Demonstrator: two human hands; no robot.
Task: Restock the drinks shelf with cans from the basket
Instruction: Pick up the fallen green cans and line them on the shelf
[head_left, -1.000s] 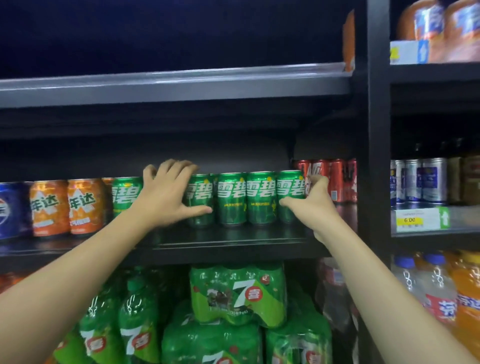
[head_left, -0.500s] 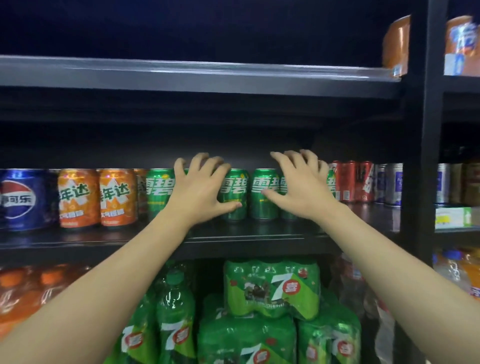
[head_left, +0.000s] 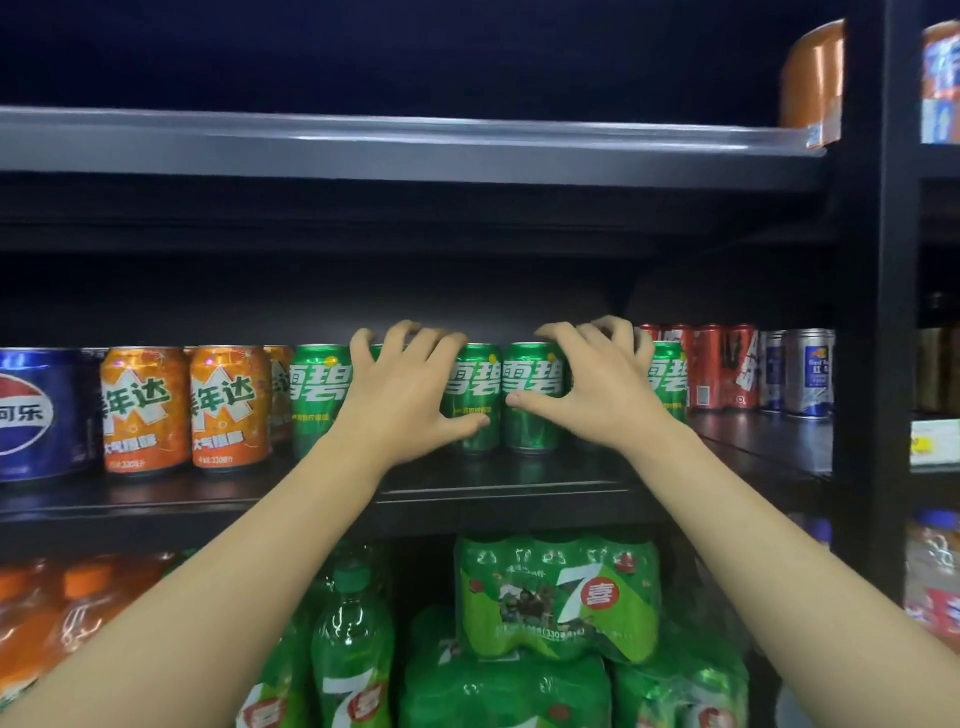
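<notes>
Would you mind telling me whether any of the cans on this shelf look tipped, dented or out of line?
Nothing stands out. The green cans stand upright in a row on the shelf, with the left hand and right hand curled over their tops. The orange cans and red cans beside them are upright too.

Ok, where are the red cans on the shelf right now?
In the head view, the red cans stand on the middle shelf, right of the green cans and left of the silver-blue cans.
</notes>
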